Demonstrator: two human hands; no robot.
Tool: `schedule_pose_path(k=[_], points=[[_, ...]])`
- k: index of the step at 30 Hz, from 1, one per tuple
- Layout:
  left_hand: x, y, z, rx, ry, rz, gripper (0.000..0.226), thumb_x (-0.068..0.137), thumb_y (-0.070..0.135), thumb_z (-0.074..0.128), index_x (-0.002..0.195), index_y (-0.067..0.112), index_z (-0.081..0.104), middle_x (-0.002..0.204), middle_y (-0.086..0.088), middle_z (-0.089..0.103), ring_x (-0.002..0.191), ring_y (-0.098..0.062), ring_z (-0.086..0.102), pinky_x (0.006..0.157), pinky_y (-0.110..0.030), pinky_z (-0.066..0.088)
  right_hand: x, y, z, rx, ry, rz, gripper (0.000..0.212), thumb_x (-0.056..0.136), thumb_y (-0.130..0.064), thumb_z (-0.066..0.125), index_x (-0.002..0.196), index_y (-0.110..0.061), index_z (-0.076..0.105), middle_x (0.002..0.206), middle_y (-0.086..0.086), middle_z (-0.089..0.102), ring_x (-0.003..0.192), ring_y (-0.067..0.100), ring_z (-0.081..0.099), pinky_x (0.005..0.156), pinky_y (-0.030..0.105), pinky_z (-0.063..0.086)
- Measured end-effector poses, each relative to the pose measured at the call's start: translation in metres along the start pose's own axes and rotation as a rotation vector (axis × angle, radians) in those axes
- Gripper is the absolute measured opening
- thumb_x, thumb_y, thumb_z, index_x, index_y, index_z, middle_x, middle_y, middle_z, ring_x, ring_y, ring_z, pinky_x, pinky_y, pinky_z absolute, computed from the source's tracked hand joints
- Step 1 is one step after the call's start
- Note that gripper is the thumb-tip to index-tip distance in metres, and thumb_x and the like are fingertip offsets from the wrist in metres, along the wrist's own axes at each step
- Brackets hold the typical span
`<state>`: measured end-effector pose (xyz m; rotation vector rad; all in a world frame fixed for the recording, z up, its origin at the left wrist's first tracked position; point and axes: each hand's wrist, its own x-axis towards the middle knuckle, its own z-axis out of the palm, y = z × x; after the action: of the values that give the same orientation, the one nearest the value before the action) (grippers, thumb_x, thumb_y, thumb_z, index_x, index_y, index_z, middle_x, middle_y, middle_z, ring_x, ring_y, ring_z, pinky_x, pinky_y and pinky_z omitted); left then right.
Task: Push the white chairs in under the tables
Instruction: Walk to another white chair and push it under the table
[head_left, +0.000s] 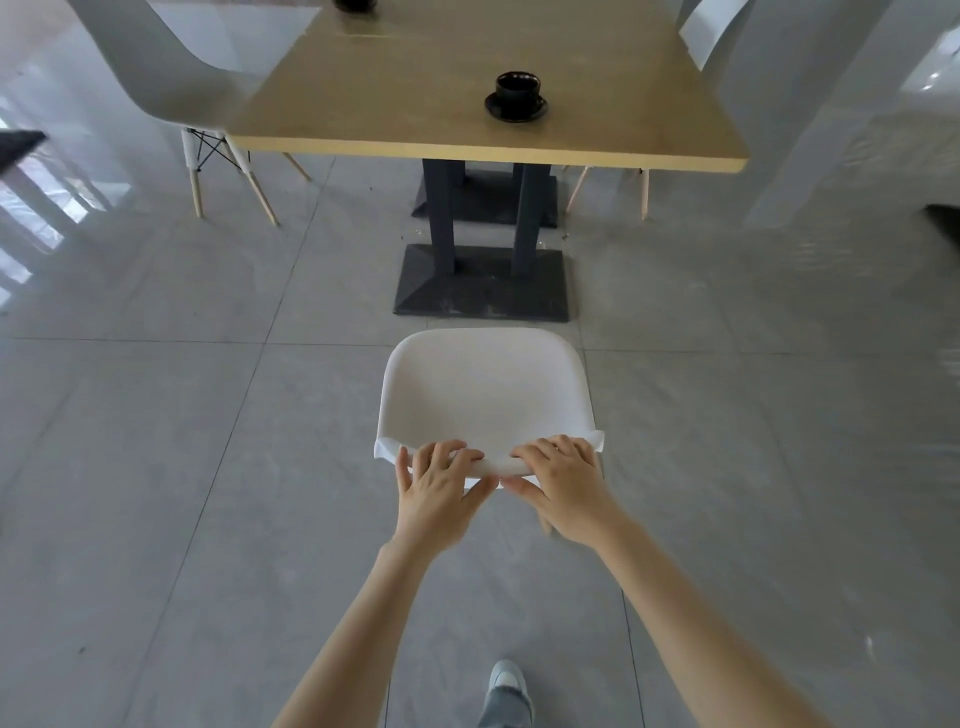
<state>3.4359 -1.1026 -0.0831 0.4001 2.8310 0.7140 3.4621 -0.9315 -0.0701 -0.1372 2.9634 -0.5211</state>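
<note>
Gripping the chair (485, 395) backrest, your left hand (436, 491) and right hand (566, 493) are curling fingers over its top — it's sitting short of the table (467, 78); push straight ahead.

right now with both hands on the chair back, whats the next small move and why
Probably push the white chair straight ahead toward the table. Both the left hand and right hand grip its backrest, and open floor separates the seat from the table's black base.
</note>
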Motion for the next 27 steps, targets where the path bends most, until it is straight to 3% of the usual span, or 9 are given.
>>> schedule_pose_path(k=[6, 16, 27], points=[[0.056, -0.002, -0.011, 0.045, -0.023, 0.001, 0.036, 0.087, 0.054, 0.038, 0.117, 0.035, 0.047, 0.117, 0.011, 0.049, 0.123, -0.015, 0.032, 0.113, -0.041, -0.001, 0.051, 0.015, -0.012, 0.005, -0.013, -0.001, 0.044, 0.09, -0.052, 0.038, 0.119, -0.022, 0.05, 0.121, -0.006, 0.058, 0.114, 0.02, 0.044, 0.101, 0.031, 0.023], [0.134, -0.001, -0.025, 0.078, -0.015, 0.03, 0.034, 0.088, 0.053, 0.038, 0.115, 0.035, 0.048, 0.116, 0.011, 0.051, 0.119, -0.017, 0.035, 0.114, -0.041, 0.007, 0.125, 0.037, -0.03, -0.006, -0.008, 0.001, 0.041, 0.09, -0.051, 0.038, 0.117, -0.023, 0.051, 0.119, -0.007, 0.058, 0.111, 0.019, 0.045, 0.1, 0.031, 0.023], [0.221, -0.009, -0.043, 0.07, -0.045, 0.04, 0.036, 0.087, 0.054, 0.039, 0.116, 0.035, 0.048, 0.117, 0.01, 0.051, 0.12, -0.018, 0.034, 0.113, -0.041, 0.005, 0.205, 0.053, -0.045, -0.009, -0.002, 0.036, 0.042, 0.09, -0.052, 0.038, 0.118, -0.023, 0.051, 0.118, -0.006, 0.059, 0.112, 0.02, 0.045, 0.1, 0.033, 0.023]])
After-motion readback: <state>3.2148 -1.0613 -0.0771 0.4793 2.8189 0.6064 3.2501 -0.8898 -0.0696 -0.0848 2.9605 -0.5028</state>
